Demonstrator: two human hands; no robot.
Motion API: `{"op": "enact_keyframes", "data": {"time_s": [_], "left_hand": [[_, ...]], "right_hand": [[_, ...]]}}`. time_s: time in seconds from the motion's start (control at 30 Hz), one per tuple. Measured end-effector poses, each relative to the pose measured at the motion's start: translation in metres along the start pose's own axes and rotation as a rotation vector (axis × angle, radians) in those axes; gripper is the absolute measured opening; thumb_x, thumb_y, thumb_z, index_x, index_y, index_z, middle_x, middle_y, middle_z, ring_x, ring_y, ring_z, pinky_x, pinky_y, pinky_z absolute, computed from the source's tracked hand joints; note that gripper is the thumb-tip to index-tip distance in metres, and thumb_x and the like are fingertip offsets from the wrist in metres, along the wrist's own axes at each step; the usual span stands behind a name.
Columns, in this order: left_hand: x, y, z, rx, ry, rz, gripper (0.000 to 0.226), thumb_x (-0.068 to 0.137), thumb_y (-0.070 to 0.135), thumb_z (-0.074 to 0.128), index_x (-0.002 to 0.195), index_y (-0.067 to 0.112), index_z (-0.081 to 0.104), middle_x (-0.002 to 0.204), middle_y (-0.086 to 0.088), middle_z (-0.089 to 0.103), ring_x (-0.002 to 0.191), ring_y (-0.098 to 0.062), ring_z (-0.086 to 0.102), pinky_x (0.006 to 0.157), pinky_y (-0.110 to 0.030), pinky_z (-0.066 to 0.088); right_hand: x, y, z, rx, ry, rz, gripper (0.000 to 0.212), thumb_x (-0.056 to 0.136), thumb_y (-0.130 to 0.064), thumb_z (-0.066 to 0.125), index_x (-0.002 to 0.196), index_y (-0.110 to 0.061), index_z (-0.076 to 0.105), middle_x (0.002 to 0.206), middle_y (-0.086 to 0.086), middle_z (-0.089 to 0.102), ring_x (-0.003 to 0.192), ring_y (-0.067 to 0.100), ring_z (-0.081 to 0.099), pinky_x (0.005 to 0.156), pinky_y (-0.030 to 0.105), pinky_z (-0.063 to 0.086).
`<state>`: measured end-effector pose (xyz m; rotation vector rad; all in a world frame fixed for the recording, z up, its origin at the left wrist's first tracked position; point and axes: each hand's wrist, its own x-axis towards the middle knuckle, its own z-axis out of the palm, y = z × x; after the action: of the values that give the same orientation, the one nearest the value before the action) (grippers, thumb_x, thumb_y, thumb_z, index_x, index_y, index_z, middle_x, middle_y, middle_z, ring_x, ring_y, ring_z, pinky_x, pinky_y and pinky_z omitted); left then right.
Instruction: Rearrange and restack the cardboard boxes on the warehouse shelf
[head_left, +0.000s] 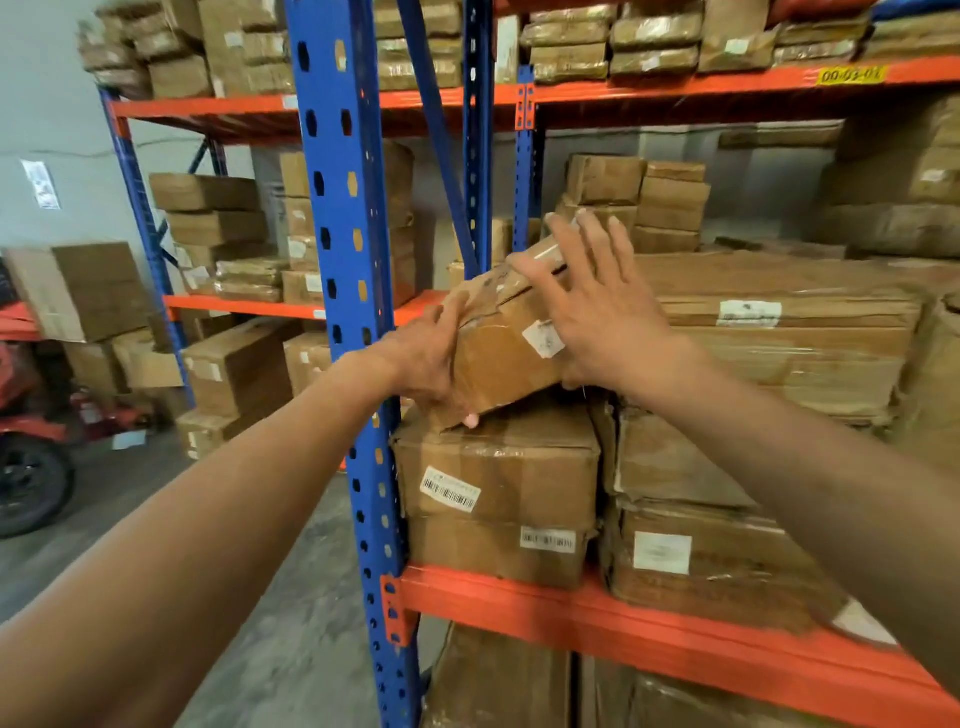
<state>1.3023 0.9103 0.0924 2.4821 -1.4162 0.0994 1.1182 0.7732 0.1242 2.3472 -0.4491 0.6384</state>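
- Blue upright (345, 270) bounds the orange shelf (649, 623); open floor lies left of it.
- Tilted small box (511, 332) rests atop a barcoded carton (498, 478) just right of the upright.
- Left hand (426, 364) grips its left end; right hand (597, 306) lies splayed flat on top.
- Labels unreadable.

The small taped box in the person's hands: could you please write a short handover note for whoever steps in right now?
Left hand: gripping the left end of the small taped box.
Right hand: fingers spread, pressed on the box's top right side.
Box: tilted, its lower edge on the top carton of the stack beside the blue upright, above the orange beam.
Done: box brought onto the stack.
Left: lay it flat and square, then restack the others.
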Motion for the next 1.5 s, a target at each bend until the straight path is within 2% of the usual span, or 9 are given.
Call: {"op": "enact_keyframes", "data": {"time_s": [0.03,0.1,0.27,0.43,0.57,0.73,0.97,1.33,1.5], "left_hand": [[-0.002,0.004,0.013,0.027,0.126,-0.012,0.161,0.033,0.068,0.092,0.154,0.03,-0.007,0.158,-0.015,0.024,0.143,-0.039,0.03,0.118,-0.059,0.027],[-0.01,0.015,0.043,0.127,0.346,-0.041,0.156,0.04,0.068,0.09,0.155,0.012,0.002,0.153,-0.019,0.027,0.141,-0.04,0.03,0.119,-0.059,0.023],[-0.017,0.03,0.052,0.311,0.499,-0.045,0.121,0.054,0.057,0.081,0.145,0.003,0.023,0.13,-0.016,0.042,0.12,-0.036,0.046,0.107,-0.048,0.037],[-0.043,0.022,0.037,0.501,0.574,0.161,0.12,0.049,0.068,0.078,0.138,0.001,0.034,0.117,-0.017,0.049,0.104,-0.035,0.05,0.096,-0.047,0.042],[-0.058,-0.006,0.046,0.793,0.509,0.355,0.128,0.042,0.076,0.076,0.138,-0.001,0.039,0.114,-0.02,0.051,0.102,-0.037,0.049,0.095,-0.055,0.042],[-0.038,0.0,0.039,0.795,0.342,0.284,0.132,0.055,0.085,0.07,0.147,0.004,0.023,0.132,-0.019,0.042,0.118,-0.036,0.043,0.102,-0.049,0.036],[-0.02,-0.005,0.042,0.668,0.284,0.25,0.127,0.064,0.089,0.059,0.152,0.008,0.017,0.143,-0.017,0.034,0.128,-0.034,0.035,0.113,-0.049,0.026],[-0.024,-0.01,0.058,0.624,0.364,0.216,0.126,0.065,0.083,0.065,0.155,0.013,0.013,0.146,-0.019,0.036,0.13,-0.038,0.037,0.118,-0.052,0.022],[-0.042,0.001,0.073,0.52,0.37,0.11,0.123,0.082,0.071,0.061,0.158,0.012,-0.016,0.165,-0.024,-0.002,0.152,-0.044,-0.004,0.123,-0.056,-0.005]], "right_hand": [[0.005,0.003,0.005,-0.132,-0.05,-0.08,0.134,0.067,-0.047,0.087,0.157,-0.026,-0.011,0.163,0.026,-0.012,0.149,0.048,-0.01,0.12,0.062,-0.003],[0.01,0.007,0.017,-0.253,-0.051,-0.19,0.129,0.079,-0.047,0.079,0.156,-0.025,-0.022,0.163,0.026,-0.014,0.15,0.047,-0.013,0.118,0.064,-0.01],[0.012,0.012,0.012,-0.203,-0.003,-0.255,0.128,0.065,-0.045,0.084,0.158,-0.025,-0.002,0.147,0.023,0.028,0.132,0.04,0.032,0.104,0.054,0.037],[-0.022,0.005,0.019,0.005,0.148,-0.198,0.126,0.05,-0.054,0.086,0.153,-0.02,0.023,0.128,0.019,0.034,0.113,0.037,0.042,0.089,0.05,0.047],[-0.079,-0.031,0.057,0.15,0.241,-0.073,0.131,0.04,-0.073,0.085,0.147,-0.014,0.036,0.115,0.013,0.035,0.096,0.031,0.038,0.078,0.043,0.038],[-0.05,-0.02,0.06,0.038,0.047,-0.122,0.128,0.054,-0.079,0.075,0.153,-0.019,0.019,0.123,0.016,0.038,0.113,0.034,0.038,0.11,0.052,0.021],[-0.043,-0.008,0.065,0.162,-0.064,-0.074,0.128,0.057,-0.083,0.075,0.157,-0.035,0.009,0.133,0.012,0.036,0.126,0.03,0.031,0.111,0.042,0.026],[-0.048,-0.027,0.064,0.253,-0.157,0.022,0.134,0.065,-0.066,0.082,0.158,-0.036,-0.01,0.156,0.019,0.017,0.149,0.036,0.009,0.123,0.046,-0.003],[-0.079,-0.052,0.068,0.271,-0.222,0.183,0.126,0.088,-0.058,0.068,0.146,-0.033,-0.042,0.155,0.023,-0.042,0.145,0.04,-0.034,0.121,0.055,-0.012]]}}
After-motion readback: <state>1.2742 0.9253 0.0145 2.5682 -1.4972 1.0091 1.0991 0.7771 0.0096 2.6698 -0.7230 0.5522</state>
